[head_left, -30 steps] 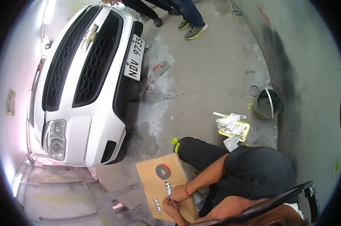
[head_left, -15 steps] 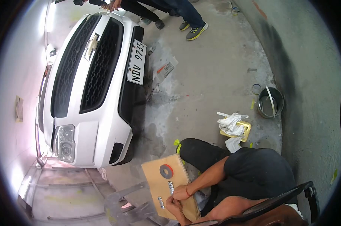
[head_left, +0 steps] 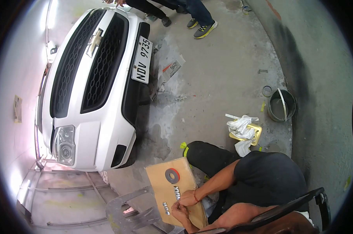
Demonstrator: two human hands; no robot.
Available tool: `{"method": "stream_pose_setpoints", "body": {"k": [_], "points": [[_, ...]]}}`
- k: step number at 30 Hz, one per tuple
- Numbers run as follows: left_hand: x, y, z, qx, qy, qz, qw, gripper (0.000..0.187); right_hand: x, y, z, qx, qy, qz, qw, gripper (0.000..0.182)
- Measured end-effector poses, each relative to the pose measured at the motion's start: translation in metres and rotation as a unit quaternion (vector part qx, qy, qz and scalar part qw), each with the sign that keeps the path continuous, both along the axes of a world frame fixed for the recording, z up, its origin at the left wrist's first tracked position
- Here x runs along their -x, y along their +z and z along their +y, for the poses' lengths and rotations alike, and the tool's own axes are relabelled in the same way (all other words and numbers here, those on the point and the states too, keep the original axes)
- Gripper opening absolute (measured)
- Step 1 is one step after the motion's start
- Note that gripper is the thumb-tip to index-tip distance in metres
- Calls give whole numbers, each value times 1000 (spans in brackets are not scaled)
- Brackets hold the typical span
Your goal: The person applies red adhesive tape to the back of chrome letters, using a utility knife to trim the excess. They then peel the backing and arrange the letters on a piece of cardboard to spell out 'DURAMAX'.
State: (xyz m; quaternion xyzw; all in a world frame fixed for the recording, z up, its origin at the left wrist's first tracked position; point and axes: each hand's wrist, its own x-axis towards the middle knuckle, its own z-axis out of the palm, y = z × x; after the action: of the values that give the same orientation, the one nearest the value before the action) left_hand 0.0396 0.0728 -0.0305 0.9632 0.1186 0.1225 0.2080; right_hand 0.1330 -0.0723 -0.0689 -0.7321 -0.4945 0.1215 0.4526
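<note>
On a brown board (head_left: pixel 157 175) lie a grey and red roll of tape (head_left: pixel 172 176), a row of silver letters (head_left: pixel 177 192) and a shorter group of silver pieces (head_left: pixel 165 208). My right hand (head_left: pixel 188 197), with a red band at the wrist, bends over the lower end of the letter row. Beside it, fingertips almost meeting, is my left hand (head_left: pixel 180 211). The fingers of both hands are closed in a pinch; whatever they hold is too small to tell.
A white car (head_left: pixel 83 136) stands at left. Two legs of a person (head_left: pixel 198 15) show at the top. A bucket (head_left: pixel 282 105), a yellow tray (head_left: pixel 257 134) with white cloth (head_left: pixel 242 128), and newspaper (head_left: pixel 172 68) are on the floor. A grey plastic chair (head_left: pixel 118 206) touches the board's side.
The view has shifted slightly. Both hands stay close together over the board, with only slight finger movement.
</note>
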Motion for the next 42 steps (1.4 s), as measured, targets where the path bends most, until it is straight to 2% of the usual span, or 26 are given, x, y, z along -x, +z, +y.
{"method": "stream_pose_setpoints", "body": {"k": [2,9,15,24,27,29,32,33,34,35,36,37,38,39,40,41,42], "points": [[1,-8,9,-30,-14,-10,999,23,0,1,-2,8,-6,-8,1000,23],[3,-13,14,-14,-13,-16,1000,26,0,2,-4,-4,5,9,1000,24],[6,-20,18,39,-8,-23,999,27,1,2,-5,2,-3,4,1000,24],[13,-48,38,71,-22,-76,994,17,2,-2,-4,-3,-8,2,1000,25],[13,-47,33,125,-12,-89,988,15,0,0,-6,-1,-2,-1,1000,25],[11,-43,31,40,-31,-78,996,11,0,-2,-4,5,2,-8,1000,25],[13,-44,39,1,-7,-64,998,10,1,-6,-3,9,-30,12,999,26],[11,-25,22,-20,-30,-31,999,11,1,-3,-8,17,-36,19,999,26],[3,1,-3,-39,-36,8,999,13,0,-3,-11,-40,-40,33,998,26],[4,8,-9,-32,-23,22,999,16,3,-7,-9,5,-25,90,996,23],[6,14,-21,-32,-12,-5,999,15,-2,17,-26,33,-10,102,994,18],[9,8,-26,-47,13,-70,996,15,-4,8,-30,-46,8,-73,996,14],[18,7,-26,-17,51,-37,998,14,-1,0,-35,35,19,-105,994,17],[20,10,-30,-21,63,-64,996,14,1,-2,-36,17,-53,-22,998,31],[25,14,-31,-9,81,-73,994,15,-2,12,-46,-12,-41,23,999,48],[32,19,-31,24,122,-60,990,17,-5,34,-54,-4,-53,68,996,54],[34,24,-20,73,138,-67,985,18,-1,55,-47,34,-62,91,993,50]]}}
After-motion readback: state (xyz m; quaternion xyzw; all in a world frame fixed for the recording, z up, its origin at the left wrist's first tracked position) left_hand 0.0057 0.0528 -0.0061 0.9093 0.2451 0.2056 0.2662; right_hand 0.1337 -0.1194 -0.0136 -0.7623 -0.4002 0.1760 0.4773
